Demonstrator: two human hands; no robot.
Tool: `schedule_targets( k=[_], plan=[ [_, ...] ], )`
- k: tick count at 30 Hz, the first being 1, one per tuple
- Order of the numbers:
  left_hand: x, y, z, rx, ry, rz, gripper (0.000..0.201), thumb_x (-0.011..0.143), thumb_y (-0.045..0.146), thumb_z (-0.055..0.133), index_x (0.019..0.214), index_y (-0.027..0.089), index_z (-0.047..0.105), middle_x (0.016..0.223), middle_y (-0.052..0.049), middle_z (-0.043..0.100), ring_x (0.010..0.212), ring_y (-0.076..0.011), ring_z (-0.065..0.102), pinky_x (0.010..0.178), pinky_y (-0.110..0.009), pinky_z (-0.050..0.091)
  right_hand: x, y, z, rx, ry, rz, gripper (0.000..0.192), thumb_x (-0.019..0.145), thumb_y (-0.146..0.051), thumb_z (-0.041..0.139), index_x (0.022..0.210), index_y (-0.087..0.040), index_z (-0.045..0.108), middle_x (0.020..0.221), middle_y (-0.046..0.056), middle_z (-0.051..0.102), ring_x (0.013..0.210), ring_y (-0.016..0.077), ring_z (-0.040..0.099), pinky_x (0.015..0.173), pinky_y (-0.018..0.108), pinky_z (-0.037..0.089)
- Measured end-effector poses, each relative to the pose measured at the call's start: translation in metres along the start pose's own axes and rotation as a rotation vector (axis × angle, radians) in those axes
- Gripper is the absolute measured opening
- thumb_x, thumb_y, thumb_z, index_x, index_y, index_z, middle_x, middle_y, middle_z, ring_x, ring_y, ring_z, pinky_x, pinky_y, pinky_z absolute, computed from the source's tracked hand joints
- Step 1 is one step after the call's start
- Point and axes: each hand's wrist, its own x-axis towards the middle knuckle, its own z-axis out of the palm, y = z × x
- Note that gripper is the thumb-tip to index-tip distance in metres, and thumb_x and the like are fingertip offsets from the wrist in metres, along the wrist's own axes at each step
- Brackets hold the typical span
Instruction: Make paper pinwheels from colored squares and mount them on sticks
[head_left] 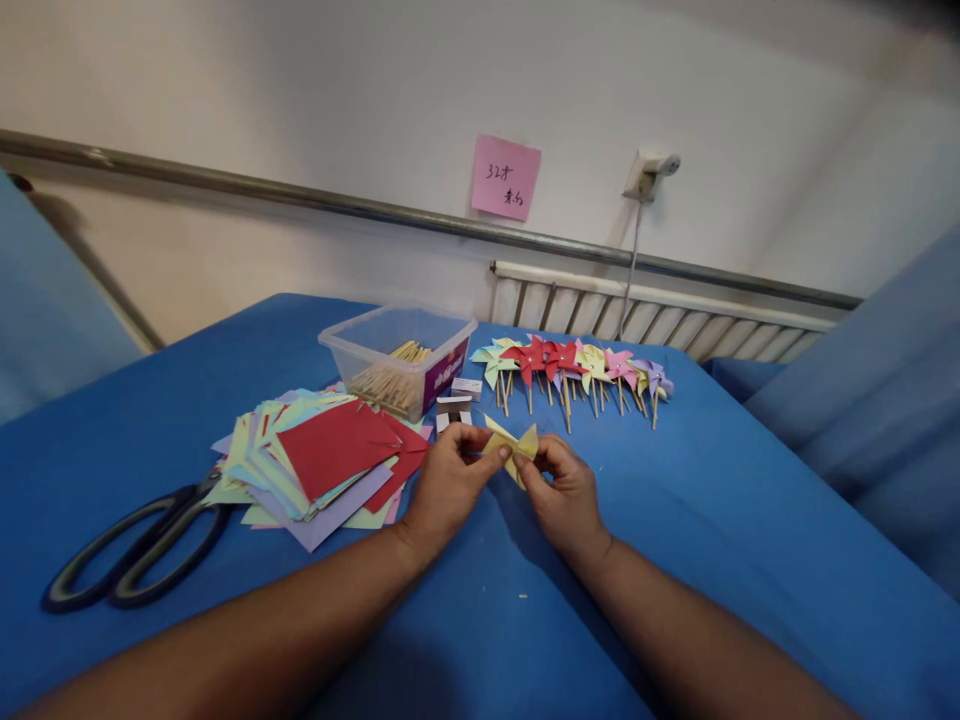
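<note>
A yellow paper pinwheel (516, 446), its corners folded in, is held up over the blue table between both hands. My left hand (450, 475) pinches its left side, thumb at the middle of the paper. My right hand (561, 490) is closed on its right side with thumb and fingers. Whether a pin sits at its centre is too small to tell. Just behind my left hand stands a small open box (454, 408), whose contents I cannot make out. Finished pinwheels (561, 358) in several colours lie on sticks beyond my right hand.
Left of my hands is a pile of coloured paper sheets (337, 450), partly over large scissors (161, 535). A clear plastic tub (360, 340) of wooden sticks (394, 380) stands behind. A radiator (570, 300) and metal pipe (360, 207) run along the wall.
</note>
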Motion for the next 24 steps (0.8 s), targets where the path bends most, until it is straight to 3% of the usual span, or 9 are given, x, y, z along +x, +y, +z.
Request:
schedule_targets(
  k=[4,7,9,14,17,19,24],
  plan=[
    [-0.0009,0.0033,-0.0008,0.045,-0.074,-0.007,0.025,0.071,0.039,0.067,0.077,0.016,0.06,0.075,-0.001,0.061,0.069,-0.0146,0.056,0.066,-0.028,0.045,0.0008,-0.0024,-0.0014,-0.016,-0.013,-0.051,0.01,0.083,-0.018,0.055,0.079,-0.02,0.064,0.077,0.002,0.061,0.069,0.0139,0.055,0.064,0.026,0.045],
    [0.0003,0.0015,-0.0004,0.018,0.023,-0.009,0.036,0.064,0.038,0.075,0.088,0.016,0.059,0.082,-0.002,0.062,0.076,-0.0165,0.058,0.07,-0.029,0.046,0.001,-0.0027,-0.002,-0.021,-0.015,-0.078,0.012,0.082,-0.016,0.054,0.083,-0.021,0.065,0.079,0.002,0.063,0.071,0.0146,0.056,0.064,0.027,0.045],
    [0.0011,0.0005,-0.0006,0.015,0.056,-0.01,0.038,0.061,0.037,0.077,0.086,0.016,0.058,0.081,-0.002,0.062,0.076,-0.0164,0.058,0.07,-0.028,0.046,0.0012,-0.0024,-0.0022,-0.024,-0.015,-0.086,0.013,0.082,-0.016,0.054,0.083,-0.021,0.065,0.078,0.002,0.062,0.071,0.0148,0.057,0.064,0.027,0.045],
    [0.0005,0.0013,-0.0016,0.041,-0.063,-0.019,0.024,0.065,0.038,0.072,0.071,0.017,0.062,0.071,-0.001,0.061,0.067,-0.0146,0.055,0.063,-0.026,0.045,0.0021,-0.0031,-0.0031,-0.027,-0.023,-0.109,0.014,0.081,-0.013,0.053,0.082,-0.021,0.065,0.078,0.002,0.062,0.072,0.015,0.057,0.064,0.027,0.046],
    [0.0006,-0.0007,-0.0013,0.002,0.023,-0.018,0.034,0.06,0.036,0.077,0.083,0.017,0.061,0.076,-0.001,0.062,0.071,-0.0154,0.057,0.065,-0.027,0.046,0.0025,-0.0035,-0.0035,-0.025,-0.027,-0.121,0.014,0.082,-0.013,0.053,0.084,-0.021,0.065,0.08,0.002,0.062,0.072,0.0147,0.057,0.064,0.027,0.046],
    [0.0009,-0.0018,-0.001,-0.003,0.065,-0.014,0.035,0.058,0.035,0.078,0.08,0.018,0.057,0.075,0.0,0.061,0.07,-0.0146,0.057,0.065,-0.026,0.045,0.0025,-0.0033,-0.0036,-0.029,-0.027,-0.123,0.013,0.082,-0.013,0.054,0.084,-0.021,0.065,0.08,0.002,0.062,0.072,0.0146,0.057,0.064,0.026,0.045],
    [-0.0008,0.0038,-0.0013,0.057,-0.059,0.007,0.025,0.065,0.035,0.072,0.061,0.018,0.055,0.069,0.0,0.06,0.063,-0.0135,0.054,0.061,-0.026,0.043,0.002,-0.0017,-0.0036,-0.041,-0.027,-0.125,0.015,0.082,-0.014,0.054,0.085,-0.021,0.066,0.081,0.003,0.062,0.074,0.0151,0.058,0.065,0.027,0.046]
  ],
)
